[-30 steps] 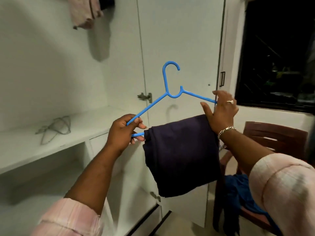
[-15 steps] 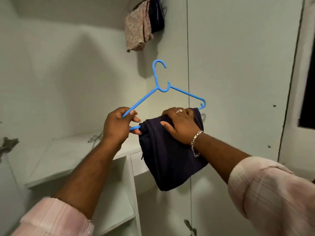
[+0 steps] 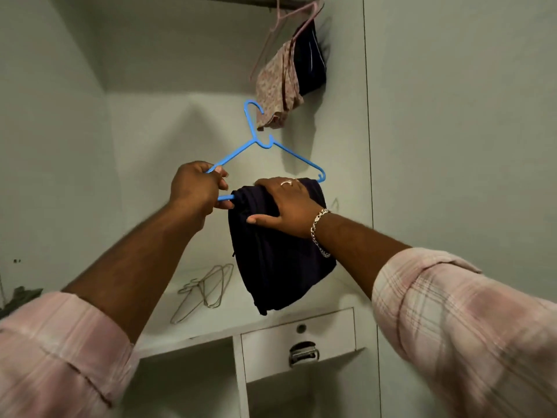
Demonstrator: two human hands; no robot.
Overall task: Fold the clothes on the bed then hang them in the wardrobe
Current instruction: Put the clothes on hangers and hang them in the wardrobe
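Left hand grips the blue hanger corner, right hand clasps the folded dark garment, so I'd keep it pinned while hooking the rail.

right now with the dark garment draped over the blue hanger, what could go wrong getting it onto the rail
The folded dark garment is only draped over the bar of the blue hanger; it may slide off if the right hand lets go or the hanger tilts.

The left hand grips one end only, so the hanger could tip on the way up.

The hook could snag the floral garment hanging just above it.
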